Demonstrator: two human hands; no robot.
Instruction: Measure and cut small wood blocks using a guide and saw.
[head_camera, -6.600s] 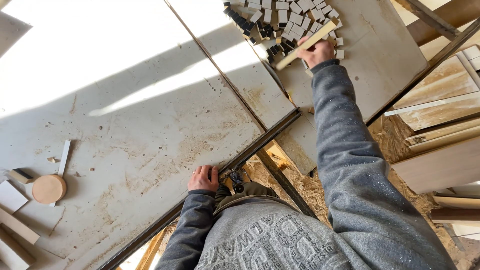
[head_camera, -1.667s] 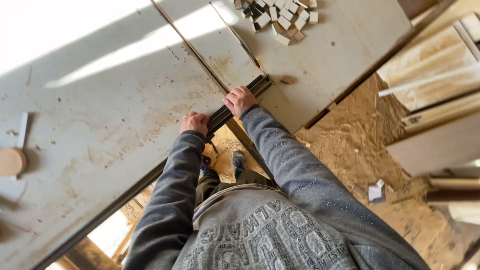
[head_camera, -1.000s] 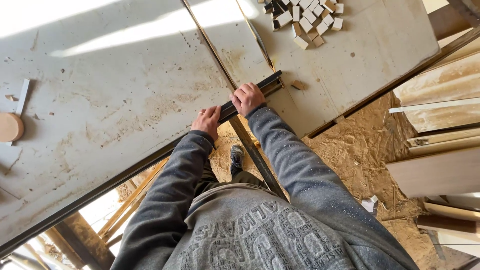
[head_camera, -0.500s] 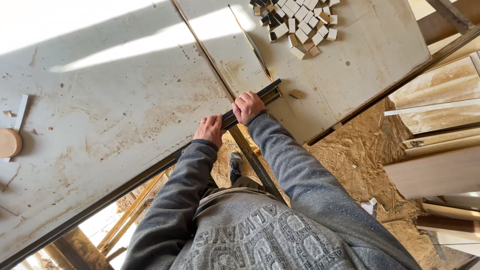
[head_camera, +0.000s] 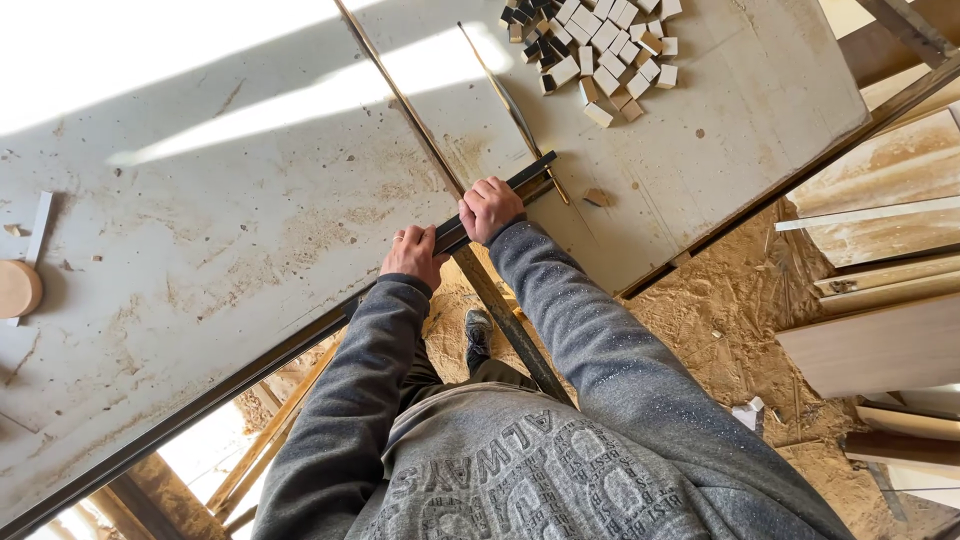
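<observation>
My left hand (head_camera: 413, 254) and my right hand (head_camera: 489, 208) both grip a long dark metal bar (head_camera: 530, 175) that lies along the near edge of the dusty grey table (head_camera: 200, 250). The hands sit side by side, fingers curled over the bar. The bar's end reaches just past my right hand. A thin metal rail (head_camera: 400, 95) crosses the table top toward the bar. Grey sweater sleeves cover both arms.
A heap of several small pale wooden blocks (head_camera: 605, 50) lies at the far right of the table. A round wooden disc (head_camera: 17, 288) sits at the left edge. Wooden boards (head_camera: 880, 300) stack at the right; sawdust covers the floor (head_camera: 720, 320).
My right hand left the wooden blocks and came back to the bar beside my left hand. In the last second both hands stay on the bar; the view shifted slightly.
</observation>
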